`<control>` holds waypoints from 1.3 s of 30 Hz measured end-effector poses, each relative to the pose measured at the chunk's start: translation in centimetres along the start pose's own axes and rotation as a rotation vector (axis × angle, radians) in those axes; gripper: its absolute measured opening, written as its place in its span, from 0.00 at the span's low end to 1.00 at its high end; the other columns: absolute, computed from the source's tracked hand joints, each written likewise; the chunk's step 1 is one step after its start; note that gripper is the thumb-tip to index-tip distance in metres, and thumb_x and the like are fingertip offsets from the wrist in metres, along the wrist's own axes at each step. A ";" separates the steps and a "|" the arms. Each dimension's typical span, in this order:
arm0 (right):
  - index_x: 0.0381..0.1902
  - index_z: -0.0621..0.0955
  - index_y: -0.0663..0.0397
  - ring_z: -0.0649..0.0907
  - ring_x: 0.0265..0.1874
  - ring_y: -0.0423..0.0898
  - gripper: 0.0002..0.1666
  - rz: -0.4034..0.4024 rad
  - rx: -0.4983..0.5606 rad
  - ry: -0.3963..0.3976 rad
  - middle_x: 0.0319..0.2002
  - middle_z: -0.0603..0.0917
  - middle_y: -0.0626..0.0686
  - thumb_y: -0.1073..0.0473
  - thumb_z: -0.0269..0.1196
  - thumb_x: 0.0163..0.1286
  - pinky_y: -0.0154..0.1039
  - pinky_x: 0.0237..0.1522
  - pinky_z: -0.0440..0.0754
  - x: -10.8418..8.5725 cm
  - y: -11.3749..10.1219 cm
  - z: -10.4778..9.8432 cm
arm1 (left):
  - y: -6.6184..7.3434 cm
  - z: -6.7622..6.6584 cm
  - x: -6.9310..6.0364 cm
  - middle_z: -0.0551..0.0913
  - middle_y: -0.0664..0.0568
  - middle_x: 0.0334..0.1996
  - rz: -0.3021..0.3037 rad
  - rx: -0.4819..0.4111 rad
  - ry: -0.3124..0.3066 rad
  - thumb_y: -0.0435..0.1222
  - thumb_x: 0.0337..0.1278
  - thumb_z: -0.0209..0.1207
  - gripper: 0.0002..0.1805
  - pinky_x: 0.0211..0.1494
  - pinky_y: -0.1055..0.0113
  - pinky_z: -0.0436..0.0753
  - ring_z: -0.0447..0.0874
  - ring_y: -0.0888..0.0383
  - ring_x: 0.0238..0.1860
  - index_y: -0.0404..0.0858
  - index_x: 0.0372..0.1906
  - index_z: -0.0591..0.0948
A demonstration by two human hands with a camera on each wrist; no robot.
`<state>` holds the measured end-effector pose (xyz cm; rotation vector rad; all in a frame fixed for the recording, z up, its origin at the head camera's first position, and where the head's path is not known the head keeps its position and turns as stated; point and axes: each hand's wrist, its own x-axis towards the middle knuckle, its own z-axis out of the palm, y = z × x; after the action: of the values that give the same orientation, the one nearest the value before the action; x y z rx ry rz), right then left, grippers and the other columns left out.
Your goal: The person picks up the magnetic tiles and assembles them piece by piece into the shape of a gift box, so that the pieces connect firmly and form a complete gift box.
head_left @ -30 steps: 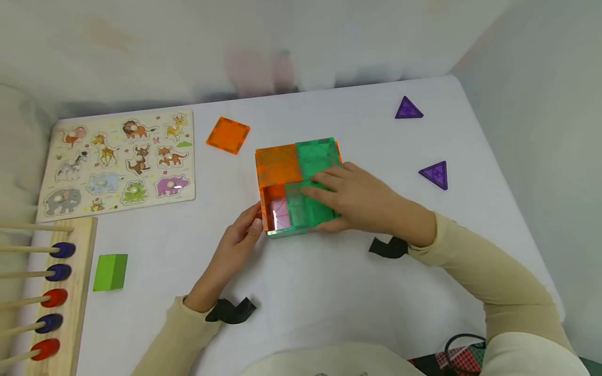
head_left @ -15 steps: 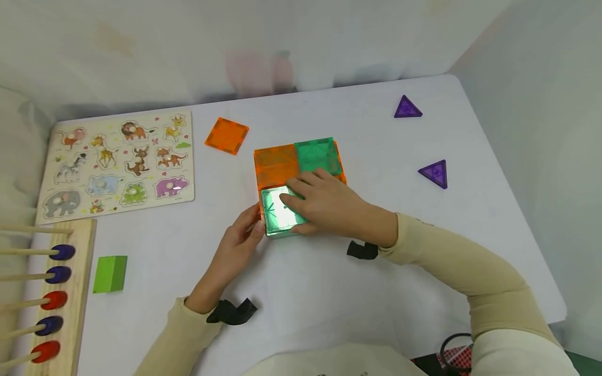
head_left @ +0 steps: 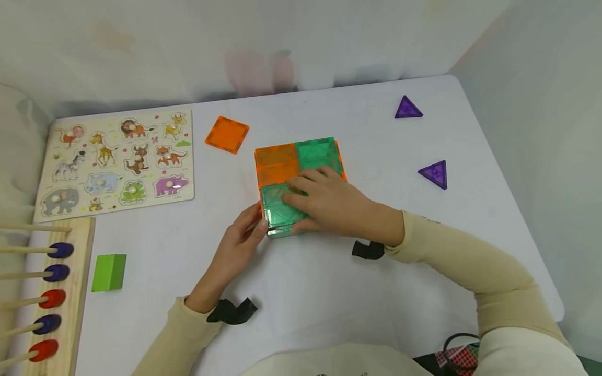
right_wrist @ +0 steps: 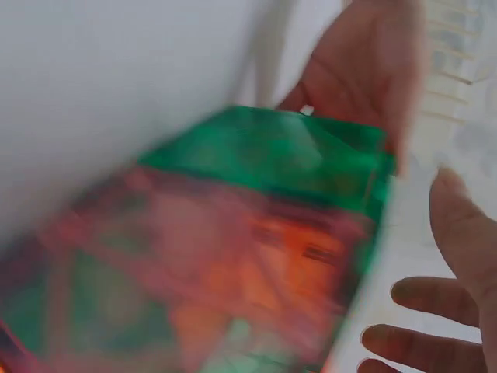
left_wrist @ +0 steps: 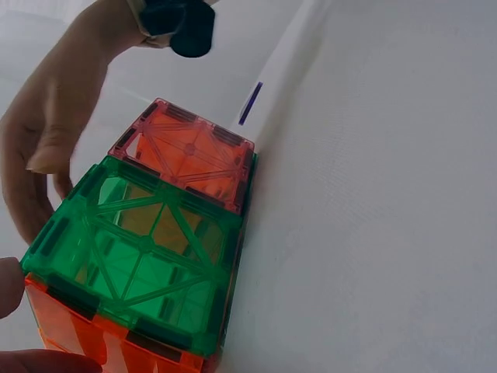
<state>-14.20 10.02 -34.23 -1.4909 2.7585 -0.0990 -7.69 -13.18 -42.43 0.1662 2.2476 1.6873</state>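
In the head view, a box of translucent magnetic tiles (head_left: 285, 231) stands mid-table. Its top shows an orange tile (head_left: 277, 162), a green tile (head_left: 316, 152) at back right and another green tile (head_left: 278, 204) at front left. My left hand (head_left: 240, 240) lies against the box's left side, thumb by the front corner. My right hand (head_left: 329, 201) reaches over the top, fingers above the front-left green tile, hiding the front-right part. The right wrist view shows those fingers (right_wrist: 423, 346) straight and spread. Green and pinkish-red side tiles (left_wrist: 190, 151) face the left wrist camera.
A loose orange tile (head_left: 227, 134) lies behind the box on the left. Two purple triangles (head_left: 408, 108) lie at the right. Leftward are an animal puzzle board (head_left: 115, 162), a green block (head_left: 109, 272) and a wooden bead frame (head_left: 80, 297).
My right hand has moved left across the box top, and the green tile under it now covers the front-left opening. My left hand has stayed at the box's left side.
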 end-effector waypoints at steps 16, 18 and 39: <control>0.72 0.63 0.50 0.65 0.68 0.54 0.36 0.063 0.107 -0.637 0.71 0.64 0.54 0.48 0.57 0.70 0.50 0.70 0.64 19.9 8.9 -2.6 | -0.2 -0.2 -0.3 0.64 0.48 0.70 -0.012 -0.054 0.006 0.41 0.70 0.52 0.31 0.63 0.57 0.76 0.72 0.49 0.65 0.38 0.73 0.60; 0.73 0.61 0.46 0.66 0.66 0.55 0.40 0.014 0.036 -0.657 0.71 0.63 0.54 0.50 0.61 0.65 0.51 0.67 0.67 22.0 9.1 -1.3 | -0.2 0.0 -0.3 0.64 0.48 0.70 -0.008 -0.063 0.007 0.41 0.69 0.53 0.31 0.63 0.58 0.76 0.72 0.49 0.64 0.39 0.73 0.60; 0.74 0.57 0.45 0.69 0.59 0.57 0.52 -0.289 -0.124 -0.604 0.63 0.70 0.58 0.44 0.69 0.57 0.56 0.64 0.67 23.2 12.7 2.4 | 1.5 2.3 -1.1 0.65 0.53 0.69 0.042 -0.012 -0.016 0.42 0.69 0.54 0.29 0.67 0.61 0.72 0.66 0.57 0.68 0.39 0.71 0.64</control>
<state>-37.47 -2.54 -36.79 -1.6018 2.0988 0.4516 -6.08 -10.94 -41.41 0.2242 2.2367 1.7148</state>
